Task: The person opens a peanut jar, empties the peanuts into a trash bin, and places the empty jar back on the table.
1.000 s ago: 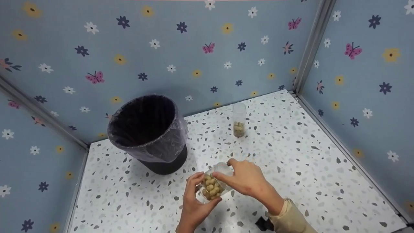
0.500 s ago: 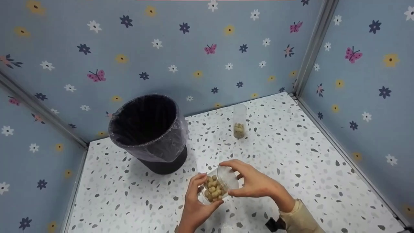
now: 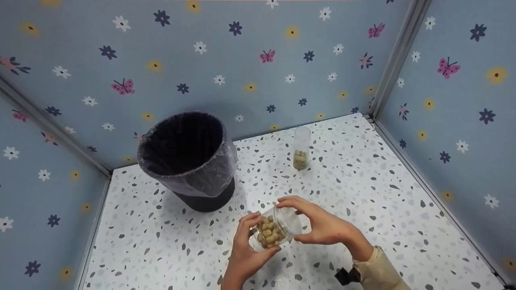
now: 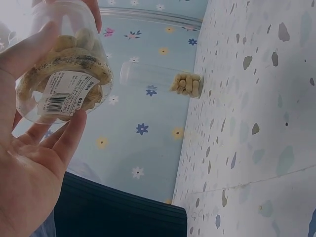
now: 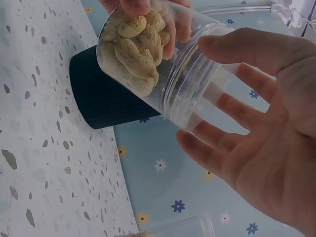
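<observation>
A clear plastic jar of peanuts (image 3: 269,233) is tilted over the table, its lidded end toward the upper right. My left hand (image 3: 248,255) grips it near the base, thumb on one side and fingers on the other. A white barcode label (image 4: 69,94) shows on its underside in the left wrist view. Around the clear lid (image 5: 197,74) curl the thumb and fingers of my right hand (image 3: 328,227). Farther back stands a taller clear container (image 3: 300,157), upright, with some peanuts at its bottom.
To the left stands a black bin (image 3: 207,201) lined with a translucent bag (image 3: 201,181). The speckled white table (image 3: 161,249) meets patterned blue walls (image 3: 225,60) at the back and both sides. A black strap piece (image 3: 346,276) sits by the right sleeve (image 3: 381,268).
My right hand has shifted right, its thumb moving from across the lid to the lid's near side. The left hand keeps hold of the jar, which has moved slightly right.
</observation>
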The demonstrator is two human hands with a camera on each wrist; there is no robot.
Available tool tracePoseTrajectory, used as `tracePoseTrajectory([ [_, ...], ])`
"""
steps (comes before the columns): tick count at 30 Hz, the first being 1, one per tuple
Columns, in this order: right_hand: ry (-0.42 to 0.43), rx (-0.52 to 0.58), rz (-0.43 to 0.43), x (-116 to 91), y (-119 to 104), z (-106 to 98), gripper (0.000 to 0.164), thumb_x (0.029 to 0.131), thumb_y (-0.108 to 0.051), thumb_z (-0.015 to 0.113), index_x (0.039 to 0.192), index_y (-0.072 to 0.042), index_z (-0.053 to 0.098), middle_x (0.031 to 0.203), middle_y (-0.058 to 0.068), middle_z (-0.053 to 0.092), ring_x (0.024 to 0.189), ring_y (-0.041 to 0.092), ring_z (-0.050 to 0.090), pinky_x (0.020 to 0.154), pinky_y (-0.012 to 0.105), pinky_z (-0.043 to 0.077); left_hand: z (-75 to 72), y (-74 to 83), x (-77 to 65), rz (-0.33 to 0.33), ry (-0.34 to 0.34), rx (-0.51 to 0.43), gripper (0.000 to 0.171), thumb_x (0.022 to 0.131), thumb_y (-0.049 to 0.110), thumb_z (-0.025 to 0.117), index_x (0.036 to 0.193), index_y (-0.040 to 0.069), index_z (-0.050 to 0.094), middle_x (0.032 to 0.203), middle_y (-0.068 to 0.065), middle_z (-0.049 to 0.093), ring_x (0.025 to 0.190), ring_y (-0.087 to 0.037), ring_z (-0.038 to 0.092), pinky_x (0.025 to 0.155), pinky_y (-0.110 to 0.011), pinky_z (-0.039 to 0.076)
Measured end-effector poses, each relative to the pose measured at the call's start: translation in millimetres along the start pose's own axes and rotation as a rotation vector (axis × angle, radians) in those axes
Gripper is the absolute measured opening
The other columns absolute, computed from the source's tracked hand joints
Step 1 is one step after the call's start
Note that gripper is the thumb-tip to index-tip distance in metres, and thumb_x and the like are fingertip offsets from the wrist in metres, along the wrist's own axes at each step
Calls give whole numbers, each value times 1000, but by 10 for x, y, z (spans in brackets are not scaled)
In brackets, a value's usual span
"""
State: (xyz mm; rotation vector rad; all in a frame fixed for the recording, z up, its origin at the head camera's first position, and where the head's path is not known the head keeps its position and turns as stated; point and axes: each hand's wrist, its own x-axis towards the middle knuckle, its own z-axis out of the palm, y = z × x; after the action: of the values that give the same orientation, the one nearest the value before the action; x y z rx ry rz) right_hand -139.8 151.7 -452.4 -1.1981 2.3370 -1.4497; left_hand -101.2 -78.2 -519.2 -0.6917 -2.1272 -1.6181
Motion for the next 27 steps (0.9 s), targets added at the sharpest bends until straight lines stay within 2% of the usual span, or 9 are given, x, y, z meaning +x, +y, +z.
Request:
tracePoseTrajectory([
  [3,17,23,-11,-32,77,-39,81,67,12,77,140,-2,43,146,13,37,131,33,40,95,53,48,-10,-2,8,-11,-2,-1,73,56,2,94,117,-9,55,126,-18,50,110,-37,55,86,-42,56],
  [6,37,17,26,-97,234,-95,85,69,9,78,143,-9,41,147,6,37,132,29,39,96,49,48,-28,-7,6,-19,9,10,73,55,1,94,116,-9,55,124,-22,52,111,-37,55,85,-43,56],
  [10,64,-67,149,-208,422,-222,85,72,-1,81,145,-19,41,147,0,40,131,26,41,96,45,48,-54,-12,-7,-49,15,50,73,55,6,95,115,-7,56,124,-24,52,112,-34,55,84,-41,57],
  [13,77,-138,247,-323,600,-318,84,74,-5,82,146,-21,41,146,3,41,128,31,43,92,48,49,-61,-13,-20,-58,21,58,74,54,5,95,115,-8,55,124,-24,52,111,-34,55,83,-41,57],
  [18,106,-170,418,-578,951,-463,84,77,-8,81,148,-15,37,148,13,37,128,43,40,93,59,46,-57,-12,-37,-58,34,25,75,50,-3,94,115,-9,55,122,-26,52,109,-37,55,84,-43,56],
  [21,135,-201,505,-734,1132,-569,87,76,-9,82,149,-8,34,149,19,34,128,47,39,96,61,43,-53,-48,-45,-43,31,30,76,50,-3,94,116,-8,55,122,-25,52,109,-35,55,83,-43,56],
  [26,169,-294,587,-934,1409,-736,83,77,-9,81,144,4,33,144,27,37,129,47,37,102,61,36,-63,-46,-55,-42,40,19,76,50,-4,93,115,-9,55,122,-27,52,109,-35,55,84,-45,56],
  [27,176,-308,596,-963,1464,-763,83,76,-9,81,142,5,33,143,28,38,130,47,36,103,61,34,-58,-96,-77,-45,39,20,76,51,-1,94,117,-7,55,124,-25,52,111,-33,55,85,-44,56],
])
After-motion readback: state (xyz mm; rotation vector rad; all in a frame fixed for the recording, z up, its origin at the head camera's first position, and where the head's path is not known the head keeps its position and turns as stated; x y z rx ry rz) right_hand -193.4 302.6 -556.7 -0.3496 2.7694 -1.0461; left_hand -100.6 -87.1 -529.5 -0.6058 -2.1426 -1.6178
